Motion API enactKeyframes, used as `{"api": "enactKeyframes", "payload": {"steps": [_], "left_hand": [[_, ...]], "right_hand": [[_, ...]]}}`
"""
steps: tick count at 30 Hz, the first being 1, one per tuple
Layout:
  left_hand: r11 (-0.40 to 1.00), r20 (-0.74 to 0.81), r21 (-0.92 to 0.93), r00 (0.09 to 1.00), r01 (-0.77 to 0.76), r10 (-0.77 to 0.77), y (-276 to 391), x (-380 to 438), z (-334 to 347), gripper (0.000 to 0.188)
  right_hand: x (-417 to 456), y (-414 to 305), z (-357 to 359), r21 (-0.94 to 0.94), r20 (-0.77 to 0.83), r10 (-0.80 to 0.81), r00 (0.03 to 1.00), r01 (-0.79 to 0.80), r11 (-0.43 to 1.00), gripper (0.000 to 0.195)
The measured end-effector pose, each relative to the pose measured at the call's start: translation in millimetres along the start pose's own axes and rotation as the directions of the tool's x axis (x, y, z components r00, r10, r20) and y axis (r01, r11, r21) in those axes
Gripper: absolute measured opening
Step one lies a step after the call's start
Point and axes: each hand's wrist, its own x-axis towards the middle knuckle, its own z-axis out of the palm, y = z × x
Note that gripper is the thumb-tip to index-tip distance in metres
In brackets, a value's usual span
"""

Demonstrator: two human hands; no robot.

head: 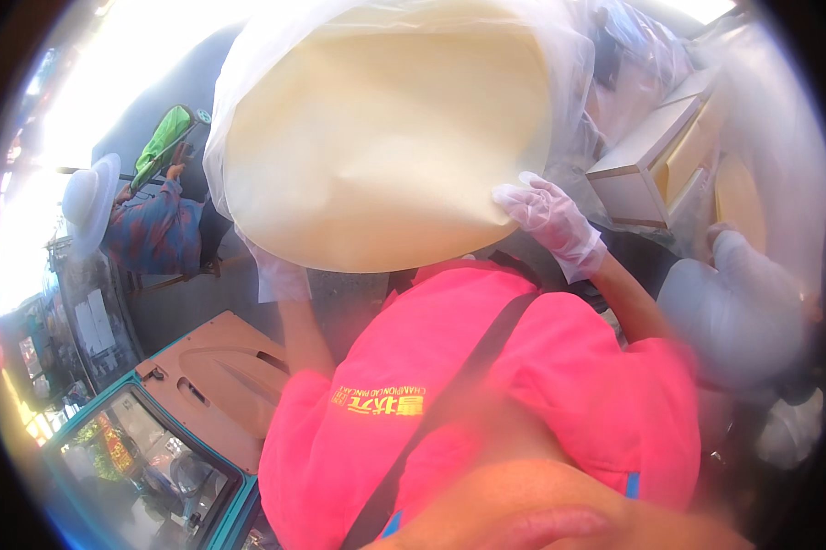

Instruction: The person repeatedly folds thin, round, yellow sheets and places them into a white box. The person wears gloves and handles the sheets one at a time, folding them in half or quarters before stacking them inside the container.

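Observation:
A large, round, thin pale-yellow sheet (385, 151), which looks like a flat pancake, spreads out in front of my chest. White translucent plastic (231, 117) surrounds its far rim and sides. My right hand (553, 220), in a thin clear glove, pinches the near right edge, where the sheet is creased. At the near left edge, my left hand (279, 271) is gloved too and holds from below; the sheet covers its fingers. Whether one layer or a stack is held cannot be told.
A teal vehicle (241, 495) with its brown-panelled door (227, 385) open stands at left. Beyond it, a person in a white hat (155, 227) holds a green folding item (162, 141). At right, a white box (650, 158) stands near another person's pale sleeve (736, 309).

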Motion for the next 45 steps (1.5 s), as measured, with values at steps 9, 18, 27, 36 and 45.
{"api": "enactKeyframes", "payload": {"steps": [9, 18, 27, 36, 45], "left_hand": [[0.783, 0.167, 0.623, 0.978, -0.005, -0.126, 3.3, -31.0, 40.1, 0.045], [0.725, -0.132, 0.44, 0.837, 0.53, -0.532, 48.1, -87.0, 90.0, 0.058], [0.655, -0.228, 0.549, 0.846, 0.52, -0.482, 80.8, -120.2, 111.6, 0.054], [0.629, 0.056, 0.777, 0.994, 0.017, -0.097, 101.2, -121.4, 87.8, 0.058], [0.925, -0.218, 0.376, 0.975, 0.053, 0.033, 96.2, -50.6, 136.9, 0.074]], "right_hand": [[-6.6, 11.1, 62.1, -0.248, -0.169, -0.014, 0.985, -0.029, 0.968, 0.043], [-24.2, 17.1, 16.8, -0.491, -0.02, -0.277, 0.961, 0.232, 0.839, 0.041], [-25.1, 19.9, 0.6, 0.977, 0.162, 0.0, 0.987, -0.16, 0.144, 0.035], [-27.5, 25.1, -60.0, 0.74, 0.232, -0.076, 0.97, -0.125, 0.661, 0.026], [118.4, 101.2, -94.4, 0.187, -0.115, -0.097, 0.989, 0.117, 0.975, 0.02]]}}
